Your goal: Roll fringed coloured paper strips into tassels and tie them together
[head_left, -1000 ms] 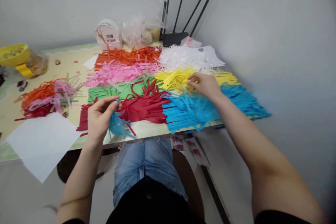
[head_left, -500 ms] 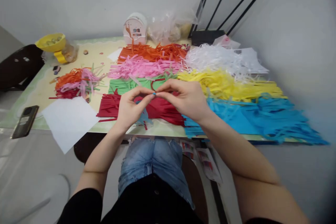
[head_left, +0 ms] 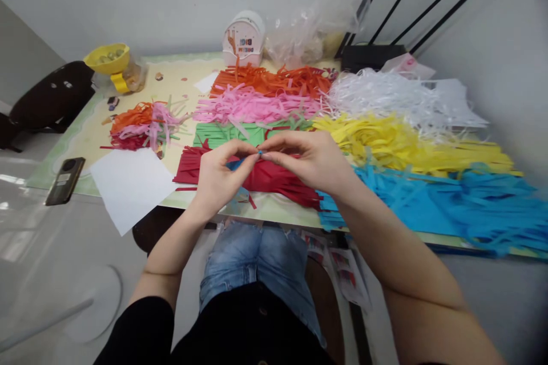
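Note:
My left hand (head_left: 219, 177) and my right hand (head_left: 319, 161) meet fingertip to fingertip over the near edge of the table. Both pinch a small blue paper strip (head_left: 260, 152), folded or rolled so tight that little of it shows between the fingers. Beneath them lies a bundle of dark red paper strips (head_left: 278, 179), partly covered by the hands. Behind it are green paper strips (head_left: 226, 133). Close to my right forearm spread blue paper strips (head_left: 411, 199), with yellow paper strips (head_left: 385, 140) beyond.
Pink strips (head_left: 252, 105), orange strips (head_left: 269, 80) and white strips (head_left: 377, 94) lie farther back. A mixed pile (head_left: 141, 125), white paper (head_left: 128, 185) and a phone (head_left: 65, 181) are left. Behind stand a yellow-topped container (head_left: 107, 60), a pink box (head_left: 244, 40) and a router (head_left: 370, 58).
The camera view has shifted, so the table's things appear displaced. My hands stay together in the same pinch, and less of the blue strip shows between the fingertips.

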`<state>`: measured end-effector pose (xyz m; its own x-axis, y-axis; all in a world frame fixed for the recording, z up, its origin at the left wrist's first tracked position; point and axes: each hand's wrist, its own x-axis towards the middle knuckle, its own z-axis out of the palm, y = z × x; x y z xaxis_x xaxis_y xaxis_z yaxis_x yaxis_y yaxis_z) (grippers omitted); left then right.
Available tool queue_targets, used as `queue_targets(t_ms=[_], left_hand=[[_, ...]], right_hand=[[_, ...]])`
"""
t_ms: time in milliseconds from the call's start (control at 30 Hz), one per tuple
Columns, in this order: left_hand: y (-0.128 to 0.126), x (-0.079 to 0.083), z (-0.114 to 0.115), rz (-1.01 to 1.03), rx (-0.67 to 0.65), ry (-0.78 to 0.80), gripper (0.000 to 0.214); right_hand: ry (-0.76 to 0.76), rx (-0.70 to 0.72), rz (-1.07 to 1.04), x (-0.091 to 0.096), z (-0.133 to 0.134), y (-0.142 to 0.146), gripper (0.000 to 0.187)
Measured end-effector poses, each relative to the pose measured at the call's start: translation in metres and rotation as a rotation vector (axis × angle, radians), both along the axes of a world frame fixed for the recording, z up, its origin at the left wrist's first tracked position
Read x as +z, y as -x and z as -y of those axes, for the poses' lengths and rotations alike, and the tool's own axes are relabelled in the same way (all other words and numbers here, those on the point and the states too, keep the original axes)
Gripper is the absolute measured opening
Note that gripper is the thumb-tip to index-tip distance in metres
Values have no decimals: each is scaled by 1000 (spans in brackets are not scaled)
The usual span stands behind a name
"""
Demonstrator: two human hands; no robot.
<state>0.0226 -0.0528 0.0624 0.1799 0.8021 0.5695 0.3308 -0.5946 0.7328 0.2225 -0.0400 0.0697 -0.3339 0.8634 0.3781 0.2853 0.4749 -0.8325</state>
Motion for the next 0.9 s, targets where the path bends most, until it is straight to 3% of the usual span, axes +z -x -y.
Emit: queue_targets(t_ms=[133,300,400,533,633,767,900], left_hand=[[1,-1,1,-100,37,-16,8],[7,-5,-3,7,-49,182,6],[7,-7,-1,32,1,173,2],[0,-8,7,27,114,99,4],[-5,-11,11,97,125,98,4],[-5,-14,8,322,28,284,21],[0,-17,-1,495,-114,558,42]], right_hand=[[113,14,-74,-6,-3,3,20],[192,-20,-145,-12,-6,6,25],[205,5,-182,-15,-5,10,25],[110,-63,-248,-23,2,20,18],[68,-115,-313,-29,6,25,14],[207,-13,-396,-32,7,23,26],[186,-25,-326,-26,4,17,24]])
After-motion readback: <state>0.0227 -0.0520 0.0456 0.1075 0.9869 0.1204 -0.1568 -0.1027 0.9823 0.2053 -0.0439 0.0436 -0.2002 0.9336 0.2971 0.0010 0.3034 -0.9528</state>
